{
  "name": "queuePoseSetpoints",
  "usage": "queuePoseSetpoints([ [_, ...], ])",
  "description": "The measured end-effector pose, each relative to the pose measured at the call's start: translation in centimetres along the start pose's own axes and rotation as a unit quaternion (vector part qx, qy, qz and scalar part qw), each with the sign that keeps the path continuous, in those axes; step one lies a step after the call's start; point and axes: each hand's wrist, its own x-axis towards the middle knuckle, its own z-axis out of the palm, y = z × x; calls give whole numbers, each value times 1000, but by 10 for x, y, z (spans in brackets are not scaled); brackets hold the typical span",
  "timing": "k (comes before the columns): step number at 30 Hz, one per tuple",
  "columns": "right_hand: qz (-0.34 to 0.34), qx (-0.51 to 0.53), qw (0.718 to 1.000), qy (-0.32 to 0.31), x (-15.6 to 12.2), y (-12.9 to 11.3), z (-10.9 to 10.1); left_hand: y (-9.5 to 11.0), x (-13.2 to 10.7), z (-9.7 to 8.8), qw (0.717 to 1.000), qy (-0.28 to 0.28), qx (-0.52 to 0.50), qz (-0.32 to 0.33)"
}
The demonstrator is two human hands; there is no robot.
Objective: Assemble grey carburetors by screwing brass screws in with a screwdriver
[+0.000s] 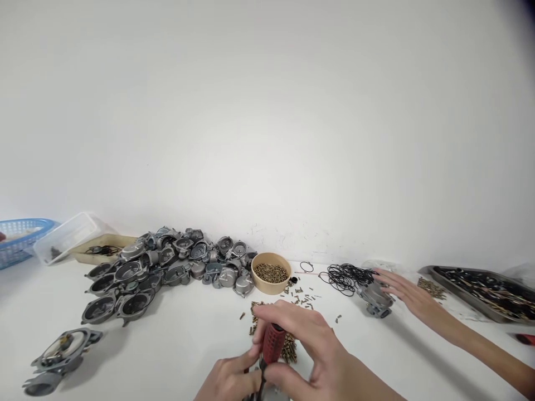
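My right hand point(311, 348) is wrapped round the red handle of a screwdriver point(273, 345), which points downward. Its dark shaft runs down beside the fingers of my left hand point(234, 376). The left fingers are closed at the bottom edge, holding a grey metal carburetor part point(276, 394) that my hands and the frame edge mostly hide. A pile of small brass screws point(289, 350) lies just behind my hands, partly covered by them.
Another person's hand point(407, 292) touches a carburetor point(375, 298) at right, by black rubber rings point(345, 278). A tub point(271, 287) holds brass screws. Carburetor bodies point(175, 274) are heaped left; one point(62, 356) lies nearer. A metal tray point(480, 301) stands far right.
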Motion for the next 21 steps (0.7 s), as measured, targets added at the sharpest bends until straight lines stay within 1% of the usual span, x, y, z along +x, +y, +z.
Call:
queuePoseSetpoints([
  [2,38,53,997,-46,-1,-1,-5,-2,-2,2,1000,9,0,-1],
  [3,40,68,996,-48,0,1,-6,-2,-2,2,1000,12,-6,0],
  [5,19,54,998,-6,2,8,-5,-1,-3,2,1000,11,-18,-4],
  [7,-4,-1,999,44,4,13,-3,1,-2,1,1000,2,-20,-4],
  [8,-16,-18,998,50,6,13,-3,3,-1,-1,1000,1,-20,0],
  [9,-26,-16,999,41,7,11,-4,4,-1,-2,1000,2,-19,3],
  [11,-27,49,998,-15,7,4,-6,6,1,-4,1000,5,-21,6],
  [13,-2,175,981,-80,7,-2,-8,7,2,-6,1000,3,-26,4],
  [14,14,231,969,-92,7,-3,-8,7,2,-6,1000,7,-27,7],
  [15,23,266,960,-87,6,-2,-6,7,2,-5,1000,16,-25,11],
  [16,19,276,959,-68,5,1,-4,7,2,-5,999,27,-22,16],
  [17,4,259,965,-38,5,6,-1,8,2,-4,999,35,-18,17],
  [19,-38,165,985,21,4,15,5,9,1,-2,999,39,-11,0],
  [21,-65,83,994,41,5,19,7,11,1,-1,999,31,-2,-24],
])
